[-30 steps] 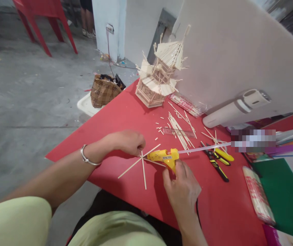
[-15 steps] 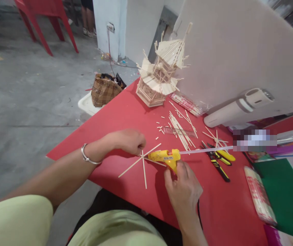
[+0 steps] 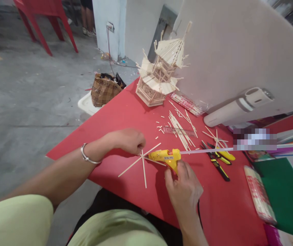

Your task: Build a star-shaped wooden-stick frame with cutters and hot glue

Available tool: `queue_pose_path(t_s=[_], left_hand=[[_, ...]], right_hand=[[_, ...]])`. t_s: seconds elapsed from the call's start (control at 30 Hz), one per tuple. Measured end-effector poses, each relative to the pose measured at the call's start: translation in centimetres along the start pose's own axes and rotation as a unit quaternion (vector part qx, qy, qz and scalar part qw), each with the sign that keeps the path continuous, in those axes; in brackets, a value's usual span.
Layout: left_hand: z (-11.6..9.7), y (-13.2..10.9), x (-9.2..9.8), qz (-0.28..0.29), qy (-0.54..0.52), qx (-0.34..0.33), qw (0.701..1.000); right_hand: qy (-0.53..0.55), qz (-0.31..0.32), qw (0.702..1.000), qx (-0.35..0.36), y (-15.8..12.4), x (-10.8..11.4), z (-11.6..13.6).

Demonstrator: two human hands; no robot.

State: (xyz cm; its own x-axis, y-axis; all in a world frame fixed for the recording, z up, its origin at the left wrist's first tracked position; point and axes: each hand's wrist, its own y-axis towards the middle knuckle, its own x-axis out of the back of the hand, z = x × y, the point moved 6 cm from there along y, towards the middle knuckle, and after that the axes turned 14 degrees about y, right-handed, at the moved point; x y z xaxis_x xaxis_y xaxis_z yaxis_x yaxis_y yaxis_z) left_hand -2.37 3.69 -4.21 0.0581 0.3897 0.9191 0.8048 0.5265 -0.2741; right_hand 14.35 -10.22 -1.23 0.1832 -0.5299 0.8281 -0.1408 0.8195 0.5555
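My right hand [image 3: 184,184] grips a yellow hot glue gun [image 3: 168,158] by its handle, and a long clear glue stick [image 3: 205,150] sticks out of the back. The gun's nozzle points left, at the middle of a star of crossed thin wooden sticks [image 3: 131,166] on the red table. My left hand [image 3: 132,140] is closed just above that crossing, fingers curled down by the sticks. Its fingertips are partly hidden, so whether they pinch a stick cannot be made out.
A stick-built pagoda model [image 3: 156,80] stands at the table's [image 3: 97,136] back corner. Loose sticks [image 3: 179,131], a clear ruler [image 3: 170,130], pliers [image 3: 218,165], another stick star [image 3: 216,138] and a stick packet [image 3: 259,193] lie to the right. A pale tumbler [image 3: 228,111] lies by the wall.
Almost nothing differs. The glue gun has shifted very slightly to the right in my right hand; my left hand stays by the crossed sticks.
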Motion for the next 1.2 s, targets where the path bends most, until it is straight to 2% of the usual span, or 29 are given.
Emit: queue_pose_path(t_s=[0.37, 0.8, 1.03, 1.2], left_hand=[[0.1, 0.1, -0.1, -0.016, -0.011, -0.006, 1.000], [0.1, 0.1, -0.2, 0.002, 0.004, -0.002, 1.000], [0.0, 0.0, 0.0, -0.020, -0.008, -0.008, 1.000], [0.0, 0.0, 0.0, -0.006, -0.012, -0.011, 1.000]], right_hand=[[0.008, 0.000, 1.000, -0.004, -0.3, -0.3, -0.1], [0.005, -0.002, 1.000, -0.006, -0.6, -0.2, -0.2], [0.003, -0.012, 0.999, -0.035, -0.4, -0.3, -0.4], [0.003, -0.004, 0.997, -0.076, -0.6, -0.6, -1.2]])
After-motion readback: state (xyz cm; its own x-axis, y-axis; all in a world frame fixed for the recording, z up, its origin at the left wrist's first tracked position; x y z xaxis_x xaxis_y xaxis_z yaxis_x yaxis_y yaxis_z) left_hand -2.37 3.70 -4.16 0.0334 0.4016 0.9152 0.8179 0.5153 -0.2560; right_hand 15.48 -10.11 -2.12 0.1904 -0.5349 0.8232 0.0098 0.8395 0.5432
